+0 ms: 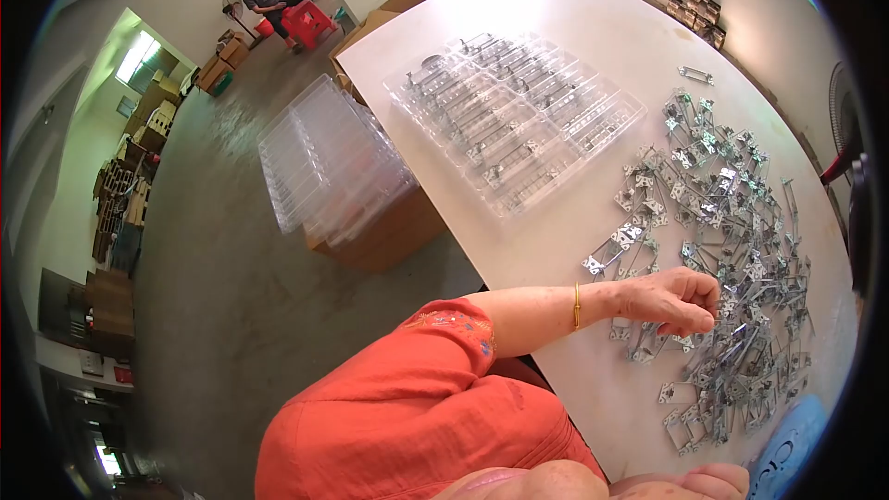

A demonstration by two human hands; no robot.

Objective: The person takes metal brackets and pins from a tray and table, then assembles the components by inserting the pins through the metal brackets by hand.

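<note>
My left hand [669, 302], with a gold bracelet [577, 306] at the wrist, is over the near side of a pile of shiny metal plate-and-wire fittings [741, 259]. Its fingers are curled in against the thumb; what they hold, if anything, is hidden. At the bottom edge, my right hand [713, 481] shows only in part, fingers bent, and whatever is in it lies out of sight. Farther up the white table [546, 250], a clear plastic compartment tray [495, 201] carries rows of similar metal fittings. One loose fitting [695, 75] lies apart from the pile.
Left of the table, clear trays [319, 157] are stacked on a cardboard box [384, 243]. A blue plastic bag [792, 440] lies at the lower right. Dark fan [843, 120] by the right wall. In the background a seated person [269, 2] is near a red stool [308, 23].
</note>
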